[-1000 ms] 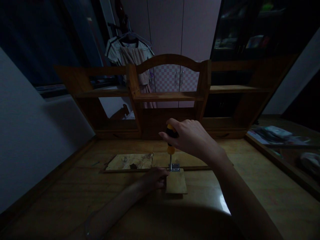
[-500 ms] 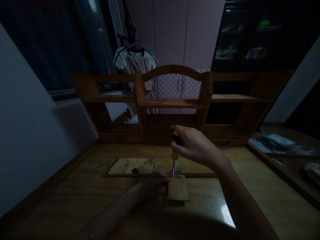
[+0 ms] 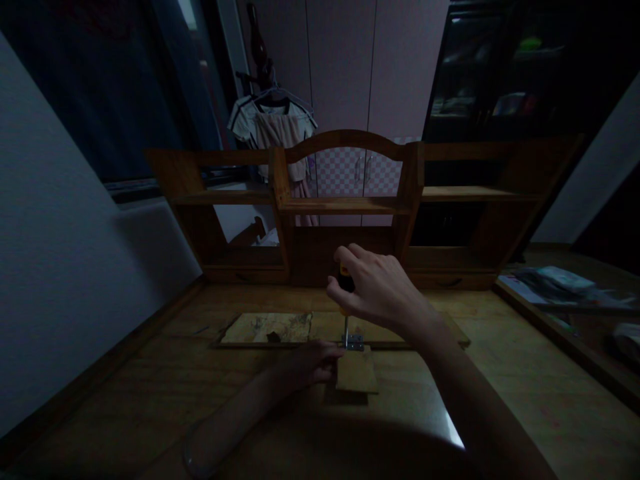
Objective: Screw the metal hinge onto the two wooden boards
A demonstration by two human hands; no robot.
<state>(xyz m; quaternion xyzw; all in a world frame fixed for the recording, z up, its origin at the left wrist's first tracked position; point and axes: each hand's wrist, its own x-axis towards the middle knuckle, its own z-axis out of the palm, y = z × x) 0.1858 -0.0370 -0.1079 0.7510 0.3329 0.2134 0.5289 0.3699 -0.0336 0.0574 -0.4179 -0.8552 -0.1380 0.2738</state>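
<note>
My right hand [image 3: 377,283] is wrapped round the black and yellow handle of a screwdriver [image 3: 345,280], held upright. Its tip meets the left side of a small metal hinge [image 3: 355,343]. The hinge joins a small square wooden board [image 3: 357,372] to a long wooden board [image 3: 325,327] behind it. My left hand [image 3: 315,362] is closed at the left edge of the small board, its fingertips beside the screwdriver tip. Dim light hides part of those fingers, and the screw under the tip is too small to make out.
A wooden shelf unit [image 3: 345,205] stands along the back of the wooden desk [image 3: 165,387]. A thin metal piece [image 3: 201,330] lies left of the long board. Plastic-wrapped items [image 3: 560,283] lie at the right, beyond a raised edge.
My right hand has turned on the screwdriver handle, shifting slightly left and up. My left hand stays at the small board. The view has shifted a little.
</note>
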